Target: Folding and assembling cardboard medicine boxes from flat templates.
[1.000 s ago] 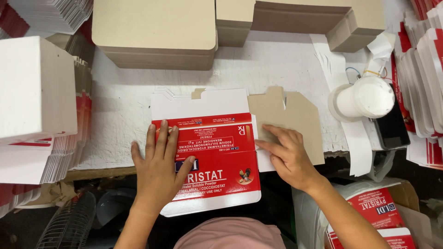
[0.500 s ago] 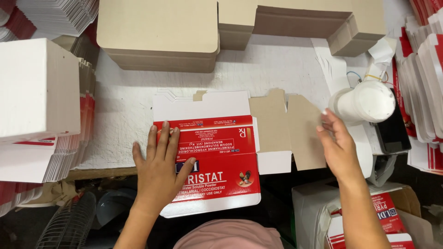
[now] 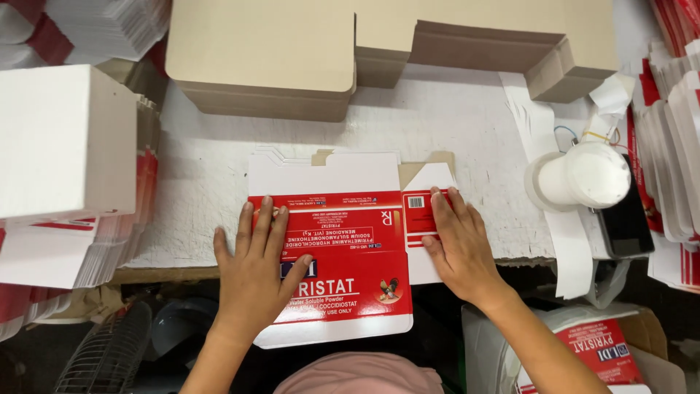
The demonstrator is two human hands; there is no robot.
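The near end of the flat red-and-white carton (image 3: 332, 255) overhangs the front edge of the bench (image 3: 467, 124), and part of its red face is covered by the two hands. Stacks at both sides are cut off by the picture edges, and what sits below the bench front is dark and hard to make out.

The left hand (image 3: 254, 273) lies palm down on the carton's red panel, fingers (image 3: 262, 222) slightly spread and flat, gripping nothing. The right hand (image 3: 458, 244) presses flat on the carton's folded side flap (image 3: 423, 219), fingers together and stretched toward the back of the bench; it clamps nothing either.

Along the back edge lie brown cardboard pieces (image 3: 262, 51), partly out of view. A white block (image 3: 62, 142) rests on a stack of flat cartons (image 3: 80, 248) at the left edge. Near the right edge stands a white roll (image 3: 580, 179), beside a dark phone (image 3: 621, 222). Below the front right corner, an open box (image 3: 620, 343) holds more printed cartons, partly hidden by the right forearm.
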